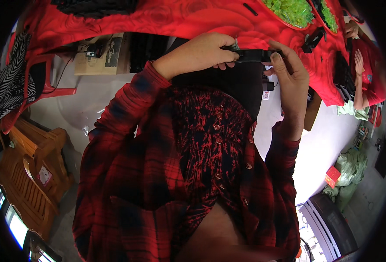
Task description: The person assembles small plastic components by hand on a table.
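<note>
Both hands hold a slim black part level.
Its long axis runs across, left hand [206,52] pinching one end of the black part [254,55], right hand [291,76] pinching the other, fingers curled.

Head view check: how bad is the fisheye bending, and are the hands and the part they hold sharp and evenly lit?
Head view: strong fisheye, black corners, table edge curving near the rim. The left hand and right hand are fairly sharp, sharing a black oblong part whose detail sinks into darkness. The red tablecloth looks oversaturated; the pale floor is bright, without harsh shadows.
</note>
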A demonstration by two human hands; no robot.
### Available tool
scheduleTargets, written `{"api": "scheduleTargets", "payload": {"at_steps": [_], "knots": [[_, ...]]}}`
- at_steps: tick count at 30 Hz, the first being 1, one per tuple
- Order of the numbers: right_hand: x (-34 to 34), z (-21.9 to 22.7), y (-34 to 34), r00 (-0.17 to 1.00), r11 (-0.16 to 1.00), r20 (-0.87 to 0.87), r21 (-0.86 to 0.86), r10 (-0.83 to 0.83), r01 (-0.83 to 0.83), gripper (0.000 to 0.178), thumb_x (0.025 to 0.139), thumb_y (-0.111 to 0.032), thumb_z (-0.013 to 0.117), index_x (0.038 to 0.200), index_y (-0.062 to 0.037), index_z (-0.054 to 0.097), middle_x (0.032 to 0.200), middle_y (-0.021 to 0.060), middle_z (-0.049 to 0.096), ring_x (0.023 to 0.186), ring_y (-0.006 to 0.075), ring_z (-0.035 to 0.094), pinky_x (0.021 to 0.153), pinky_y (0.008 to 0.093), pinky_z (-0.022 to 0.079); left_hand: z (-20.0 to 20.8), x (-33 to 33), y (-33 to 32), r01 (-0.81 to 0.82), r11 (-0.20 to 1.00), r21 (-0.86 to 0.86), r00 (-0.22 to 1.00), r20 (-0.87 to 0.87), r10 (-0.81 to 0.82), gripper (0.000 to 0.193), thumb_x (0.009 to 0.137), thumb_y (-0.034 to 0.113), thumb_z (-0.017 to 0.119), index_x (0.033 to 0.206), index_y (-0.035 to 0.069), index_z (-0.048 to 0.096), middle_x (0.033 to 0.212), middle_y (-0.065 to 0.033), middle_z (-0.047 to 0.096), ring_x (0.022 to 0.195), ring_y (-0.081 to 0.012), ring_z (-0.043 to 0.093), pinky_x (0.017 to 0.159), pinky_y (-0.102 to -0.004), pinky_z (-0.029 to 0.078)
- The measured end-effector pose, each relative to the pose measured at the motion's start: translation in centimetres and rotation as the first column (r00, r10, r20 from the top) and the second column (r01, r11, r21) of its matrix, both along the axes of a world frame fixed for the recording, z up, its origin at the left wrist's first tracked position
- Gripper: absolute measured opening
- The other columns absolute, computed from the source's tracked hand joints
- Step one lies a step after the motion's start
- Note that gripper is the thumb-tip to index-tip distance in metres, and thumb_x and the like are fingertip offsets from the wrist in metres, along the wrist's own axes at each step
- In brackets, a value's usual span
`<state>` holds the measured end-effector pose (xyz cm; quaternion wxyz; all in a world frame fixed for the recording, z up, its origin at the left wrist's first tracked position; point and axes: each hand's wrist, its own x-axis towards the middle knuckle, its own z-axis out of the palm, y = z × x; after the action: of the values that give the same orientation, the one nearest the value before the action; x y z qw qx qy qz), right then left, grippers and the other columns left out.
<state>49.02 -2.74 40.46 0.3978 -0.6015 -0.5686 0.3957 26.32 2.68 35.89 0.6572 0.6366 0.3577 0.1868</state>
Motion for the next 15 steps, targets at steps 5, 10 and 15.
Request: {"api": "scheduleTargets", "payload": {"at_steps": [5, 10, 15], "knots": [[0.0, -0.1, -0.1, 0.998, 0.991, -0.053, -0.126, -0.044, 0.037, 0.028, 0.099, -0.017, 0.063, 0.124, -0.0036, 0.065, 0.100, 0.0049, 0.066, 0.086, 0.0112, 0.067, 0.068, 0.0217, 0.050, -0.3, -0.3, 0.2, -0.009, 1.000, -0.002, 1.000, -0.003, 0.009, 0.024, 0.100, 0.025, 0.058, 0.104, 0.003, 0.065, 0.089, -0.0017, 0.068, 0.077, -0.0076, 0.064, 0.068, -0.0220, 0.051], [-0.9, -1.1, -0.4, 0.982, 0.994, -0.160, -0.044, -0.102, 0.096, 0.023, 0.097, -0.006, 0.062, 0.118, 0.0007, 0.064, 0.098, 0.0057, 0.065, 0.083, 0.0112, 0.066, 0.075, 0.0242, 0.054, -0.2, 0.3, 0.3, -0.066, 0.974, 0.217, 0.996, -0.042, 0.077, 0.022, 0.096, 0.021, 0.062, 0.098, 0.000, 0.064, 0.080, -0.0033, 0.065, 0.071, -0.0099, 0.062, 0.065, -0.0243, 0.050], [-0.4, -2.4, -0.6, 0.973, 0.990, -0.187, 0.006, -0.136, 0.140, 0.021, 0.095, 0.002, 0.061, 0.116, 0.0022, 0.063, 0.096, 0.0056, 0.064, 0.082, 0.0110, 0.065, 0.077, 0.0252, 0.056, -0.2, 1.3, -0.5, -0.113, 0.900, 0.420, 0.981, -0.098, 0.169, 0.020, 0.095, 0.019, 0.065, 0.096, -0.001, 0.063, 0.072, -0.0048, 0.062, 0.066, -0.0115, 0.061, 0.063, -0.0262, 0.050]]}}
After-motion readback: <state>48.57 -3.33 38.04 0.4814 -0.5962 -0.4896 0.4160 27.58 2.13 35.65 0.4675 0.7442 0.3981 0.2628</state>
